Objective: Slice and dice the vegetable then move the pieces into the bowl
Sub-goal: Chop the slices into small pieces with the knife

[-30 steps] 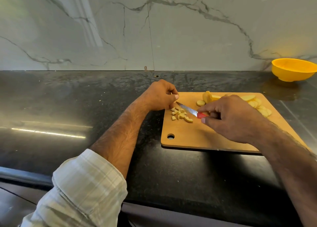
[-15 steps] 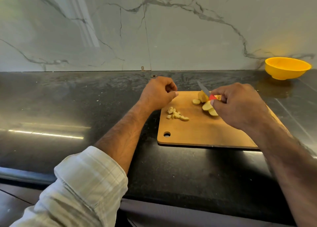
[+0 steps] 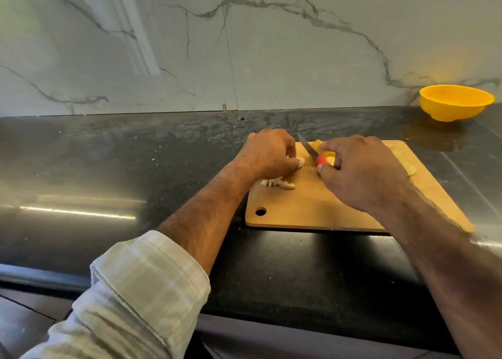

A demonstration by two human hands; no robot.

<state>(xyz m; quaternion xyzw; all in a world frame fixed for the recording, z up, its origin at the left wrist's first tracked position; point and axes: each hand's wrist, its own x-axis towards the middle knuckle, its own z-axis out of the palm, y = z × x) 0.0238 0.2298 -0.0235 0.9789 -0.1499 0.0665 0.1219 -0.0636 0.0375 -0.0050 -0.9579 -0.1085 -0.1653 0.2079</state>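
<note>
A wooden cutting board (image 3: 326,209) lies on the black counter. My right hand (image 3: 361,171) grips a small knife (image 3: 309,149) by its red handle, blade pointing up and to the left, with yellow vegetable pieces partly hidden under its fingers. My left hand (image 3: 269,152) rests curled at the board's left edge and pinches a pale slice (image 3: 301,161) between thumb and fingers. A small pile of diced pieces (image 3: 278,183) lies below my left hand. More slices (image 3: 410,168) lie at the board's right side. The yellow bowl (image 3: 456,102) stands far right by the wall.
The marble wall rises right behind the counter (image 3: 135,168). The counter's front edge runs close to my body. The board's hanging hole (image 3: 260,211) is at its near left corner.
My right hand moved the knife from the diced pile up to the slices and drew some leftward. My left hand shifted onto the board and took hold of a slice.
</note>
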